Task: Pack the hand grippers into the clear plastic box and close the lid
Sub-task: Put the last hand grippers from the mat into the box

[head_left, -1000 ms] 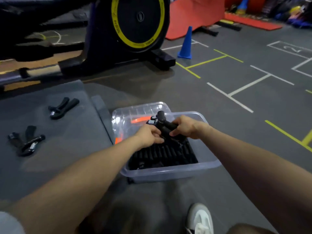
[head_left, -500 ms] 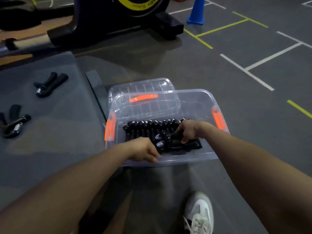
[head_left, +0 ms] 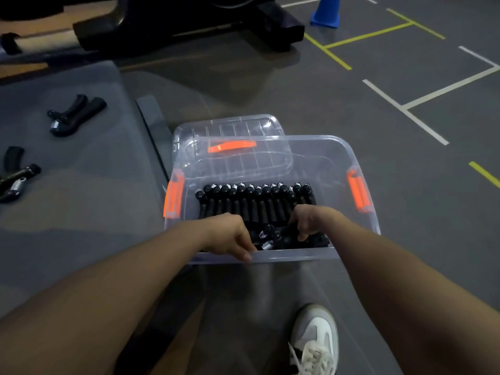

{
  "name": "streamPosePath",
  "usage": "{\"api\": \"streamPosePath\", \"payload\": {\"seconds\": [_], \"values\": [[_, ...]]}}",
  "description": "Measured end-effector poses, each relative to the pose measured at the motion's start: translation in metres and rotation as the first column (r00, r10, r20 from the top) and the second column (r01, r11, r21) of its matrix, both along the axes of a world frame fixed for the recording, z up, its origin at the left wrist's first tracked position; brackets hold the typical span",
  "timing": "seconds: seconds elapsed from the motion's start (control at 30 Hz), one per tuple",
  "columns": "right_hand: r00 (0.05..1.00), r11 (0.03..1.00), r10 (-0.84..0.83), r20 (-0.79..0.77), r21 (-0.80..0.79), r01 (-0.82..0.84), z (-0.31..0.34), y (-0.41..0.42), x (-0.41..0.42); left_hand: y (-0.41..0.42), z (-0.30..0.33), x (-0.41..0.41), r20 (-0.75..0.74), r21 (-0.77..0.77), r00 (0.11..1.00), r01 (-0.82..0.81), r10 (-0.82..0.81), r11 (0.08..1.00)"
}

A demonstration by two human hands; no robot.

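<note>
The clear plastic box (head_left: 359, 158) with orange latches stands open on the floor in front of me. A row of several black hand grippers (head_left: 254, 201) lies inside it. My right hand (head_left: 308, 220) reaches into the box's near end, fingers closed on a loose hand gripper (head_left: 273, 236) lying across the row. My left hand (head_left: 230, 234) curls over the box's near wall, thumb outside. The clear lid (head_left: 230, 125) lies flat behind the box, partly under it. Two more hand grippers, one (head_left: 75, 115) and another (head_left: 16, 177), rest on the grey mat (head_left: 89, 185) to the left.
A black exercise machine base (head_left: 189, 25) stands beyond the mat and box. A blue cone (head_left: 326, 12) sits at the far right of it. Painted white and yellow lines cross the grey floor on the right. My white shoe (head_left: 316, 339) is just below the box.
The hand gripper held above the box by both hands has come down into its near end. My left hand let go and moved to the near wall. The view tilted downward.
</note>
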State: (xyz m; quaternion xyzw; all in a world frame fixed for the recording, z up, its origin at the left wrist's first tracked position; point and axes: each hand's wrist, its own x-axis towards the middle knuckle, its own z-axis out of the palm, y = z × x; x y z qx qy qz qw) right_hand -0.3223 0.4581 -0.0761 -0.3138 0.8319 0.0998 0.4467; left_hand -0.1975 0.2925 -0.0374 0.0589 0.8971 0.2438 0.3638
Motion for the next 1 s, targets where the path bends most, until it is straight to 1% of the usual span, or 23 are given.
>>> {"api": "streamPosePath", "payload": {"seconds": [0.07,0.13,0.23,0.3,0.43,0.5,0.7,0.83,0.9,1.0], "values": [[1.0,1.0,0.001,-0.026,0.009,0.0,-0.003,0.0,0.0,0.0,-0.002,0.0,0.008,0.0,1.0,0.008,-0.008,1.0],[0.998,0.999,-0.046,-0.049,-0.002,0.046,-0.007,0.003,0.002,0.0,-0.002,0.0,0.012,0.001,1.0,0.017,-0.017,1.0],[0.999,1.0,-0.017,-0.036,0.0,0.017,-0.011,0.005,0.005,0.0,-0.002,-0.001,0.015,-0.007,0.999,0.029,-0.029,1.0],[0.998,0.999,-0.034,-0.059,-0.007,0.034,-0.011,0.003,0.004,0.0,-0.001,-0.002,0.019,-0.008,0.999,0.029,-0.029,1.0],[0.989,0.995,-0.077,-0.125,-0.066,0.07,-0.01,0.001,0.001,0.0,-0.002,-0.001,0.026,-0.008,0.999,0.023,-0.022,1.0],[0.987,0.99,-0.103,-0.124,-0.112,0.089,-0.01,0.0,0.002,0.0,-0.001,-0.001,0.029,-0.001,1.0,0.011,-0.011,1.0],[0.969,0.924,-0.19,-0.161,-0.363,0.12,0.019,-0.023,0.01,0.002,0.008,-0.003,0.001,0.044,0.998,-0.06,0.06,0.997],[0.951,0.876,-0.268,-0.154,-0.449,0.174,0.049,-0.042,0.016,0.003,0.012,0.002,-0.02,0.05,0.995,-0.1,0.102,0.994],[0.944,0.859,-0.29,-0.158,-0.477,0.184,0.064,-0.053,0.02,-0.003,0.016,0.002,-0.066,0.059,0.99,-0.119,0.123,0.991],[0.94,0.839,-0.303,-0.154,-0.511,0.187,0.087,-0.08,0.03,-0.03,0.038,0.002,-0.192,0.07,0.955,-0.214,0.224,0.974]]}}
